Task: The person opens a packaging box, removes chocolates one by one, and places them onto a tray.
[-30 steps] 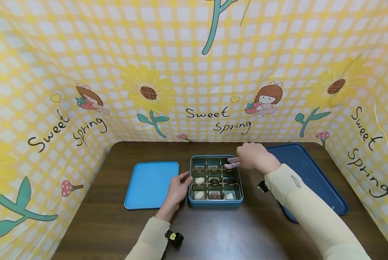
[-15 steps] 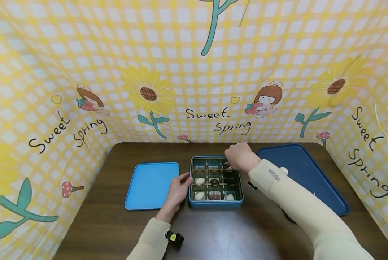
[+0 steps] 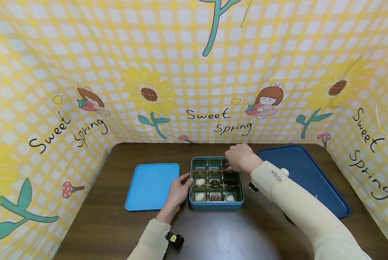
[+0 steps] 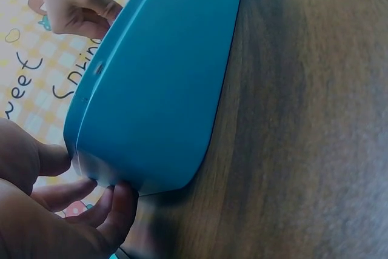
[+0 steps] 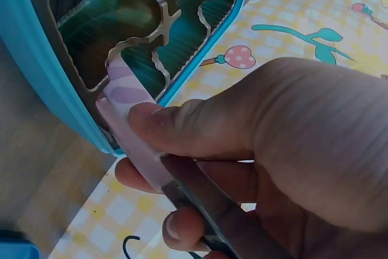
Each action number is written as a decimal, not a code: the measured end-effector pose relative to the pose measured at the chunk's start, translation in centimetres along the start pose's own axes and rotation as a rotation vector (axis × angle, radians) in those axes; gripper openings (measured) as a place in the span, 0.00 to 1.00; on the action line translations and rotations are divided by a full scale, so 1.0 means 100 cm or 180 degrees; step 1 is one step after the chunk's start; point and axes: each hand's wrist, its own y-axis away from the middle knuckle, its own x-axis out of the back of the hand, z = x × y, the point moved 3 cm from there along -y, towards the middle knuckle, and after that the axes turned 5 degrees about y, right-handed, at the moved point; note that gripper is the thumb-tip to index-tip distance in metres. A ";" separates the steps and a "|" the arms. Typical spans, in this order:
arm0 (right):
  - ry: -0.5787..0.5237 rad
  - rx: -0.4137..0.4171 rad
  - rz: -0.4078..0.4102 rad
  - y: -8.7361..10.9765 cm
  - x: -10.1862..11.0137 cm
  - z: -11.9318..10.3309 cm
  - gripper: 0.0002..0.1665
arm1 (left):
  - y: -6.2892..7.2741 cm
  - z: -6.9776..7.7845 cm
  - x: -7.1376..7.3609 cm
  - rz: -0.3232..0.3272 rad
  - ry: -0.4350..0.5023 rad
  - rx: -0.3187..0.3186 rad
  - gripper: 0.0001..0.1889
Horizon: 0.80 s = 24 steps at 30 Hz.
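A blue box (image 3: 216, 206) with a divided insert stands on the table. White and dark chocolates (image 3: 200, 182) lie in its middle and front compartments. My left hand (image 3: 178, 189) holds the box's left side, thumb at the rim and fingers against the wall, as the left wrist view (image 4: 73, 210) shows. My right hand (image 3: 242, 157) grips a pair of tongs (image 5: 200, 192) with pink tips. Those tips reach into the back right compartment. The right wrist view shows them close together at the divider; whether anything is between them is hidden.
Left of the box lies a light blue lid (image 3: 152, 187). A dark blue tray (image 3: 305, 177) lies to the right, partly beneath my right forearm, with a round white piece (image 3: 284, 172) on it. A checked cloth (image 3: 194, 72) hangs behind and beside the table.
My right hand has moved left and brought the tongs' tips down into the back right compartment, then stayed there. The left hand and the box have held their place.
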 end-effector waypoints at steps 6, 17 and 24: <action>0.0027 0.0010 0.0166 0.009 0.001 0.004 0.08 | -0.001 -0.001 -0.002 -0.0013 0.0052 0.0031 0.22; -0.0132 -0.0066 0.0321 0.023 0.011 0.013 0.04 | 0.000 -0.003 -0.001 -0.0027 0.0012 0.0001 0.22; -0.0162 -0.0104 0.0475 0.036 0.021 0.019 0.03 | -0.002 -0.002 -0.001 -0.0011 -0.0022 -0.0014 0.23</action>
